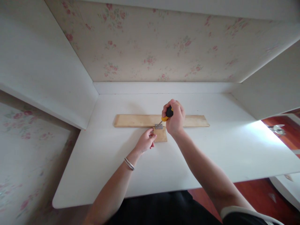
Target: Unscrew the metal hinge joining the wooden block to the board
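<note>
Your right hand [174,120] covers most of the screwdriver [167,115] handle, and the tip is too small to make out where it meets the hinge [158,126]. Your left hand [145,141] hides the near left corner of the small wood piece [161,135]. Both forearms run off the bottom edge (elbows unseen).

Both arms extended, left hand [145,141] pressing flat, right hand [174,118] fisted
</note>
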Motion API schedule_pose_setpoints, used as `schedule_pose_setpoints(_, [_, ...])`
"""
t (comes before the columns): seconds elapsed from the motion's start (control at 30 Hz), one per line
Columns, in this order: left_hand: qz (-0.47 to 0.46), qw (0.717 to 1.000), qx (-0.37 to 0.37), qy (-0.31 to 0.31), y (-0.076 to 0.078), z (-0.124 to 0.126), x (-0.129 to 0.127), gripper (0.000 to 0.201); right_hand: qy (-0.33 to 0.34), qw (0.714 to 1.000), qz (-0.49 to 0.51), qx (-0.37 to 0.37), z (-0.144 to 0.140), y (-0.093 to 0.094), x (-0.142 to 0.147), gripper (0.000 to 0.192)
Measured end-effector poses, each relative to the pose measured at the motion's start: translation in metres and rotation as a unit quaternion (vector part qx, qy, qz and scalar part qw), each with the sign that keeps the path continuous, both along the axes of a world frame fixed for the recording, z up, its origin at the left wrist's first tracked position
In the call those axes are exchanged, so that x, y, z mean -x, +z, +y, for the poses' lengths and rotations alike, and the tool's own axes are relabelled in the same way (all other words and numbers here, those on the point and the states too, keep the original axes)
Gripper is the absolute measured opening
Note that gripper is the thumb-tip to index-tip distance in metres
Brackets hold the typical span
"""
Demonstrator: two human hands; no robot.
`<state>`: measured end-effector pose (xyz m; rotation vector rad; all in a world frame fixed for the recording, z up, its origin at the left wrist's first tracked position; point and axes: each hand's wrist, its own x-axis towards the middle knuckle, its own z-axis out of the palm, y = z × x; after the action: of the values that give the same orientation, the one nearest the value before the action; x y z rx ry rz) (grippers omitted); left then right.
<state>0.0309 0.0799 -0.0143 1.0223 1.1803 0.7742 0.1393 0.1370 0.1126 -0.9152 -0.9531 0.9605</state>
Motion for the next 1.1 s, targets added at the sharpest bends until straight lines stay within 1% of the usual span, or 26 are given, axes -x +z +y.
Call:
schedule_pose_setpoints(0.23, [-0.016, 1.0, 0.013, 0.005, 0.007, 0.001, -0.001, 0.046, 0.009, 1.0, -0.003, -0.024, -0.019, -0.001, 0.002, 0.026])
schedule_pose_setpoints(0.37, [-0.025, 1.0, 0.011, 0.014, 0.01, 0.001, -0.002, 0.045, 0.005, 0.999, 0.014, -0.038, -0.02, 0.0, 0.002, 0.026])
schedule_pose_setpoints(0.47, [-0.021, 1.0, 0.005, 0.022, 0.008, 0.002, -0.004, 0.039, -0.001, 0.999, 0.012, -0.03, -0.017, 0.0, 0.0, 0.028])
schedule_pose_setpoints(0.6, [0.006, 0.999, 0.006, 0.053, 0.005, 0.006, -0.009, 0.036, -0.014, 1.0, 0.013, -0.009, -0.013, 0.0, -0.003, 0.03])
schedule_pose_setpoints(0.73, [0.058, 0.997, -0.003, 0.054, 0.003, 0.014, -0.013, 0.031, -0.011, 1.0, 0.028, -0.006, -0.01, 0.0, -0.007, 0.031])
schedule_pose_setpoints(0.83, [0.086, 0.995, -0.009, 0.059, 0.002, 0.018, -0.016, 0.03, 0.008, 0.999, 0.036, -0.005, -0.007, 0.0, -0.01, 0.031])
schedule_pose_setpoints(0.93, [0.098, 0.993, -0.003, 0.067, 0.003, 0.02, -0.018, 0.028, 0.041, 0.999, 0.018, 0.001, -0.004, -0.001, -0.013, 0.03])
schedule_pose_setpoints(1.03, [0.101, 0.993, 0.005, 0.068, 0.006, 0.019, -0.02, 0.027, 0.082, 0.996, -0.035, -0.006, -0.004, 0.003, -0.015, 0.025])
schedule_pose_setpoints(1.1, [0.101, 0.992, 0.004, 0.07, 0.008, 0.018, -0.02, 0.026, 0.109, 0.988, -0.108, -0.007, -0.005, 0.01, -0.017, 0.019])
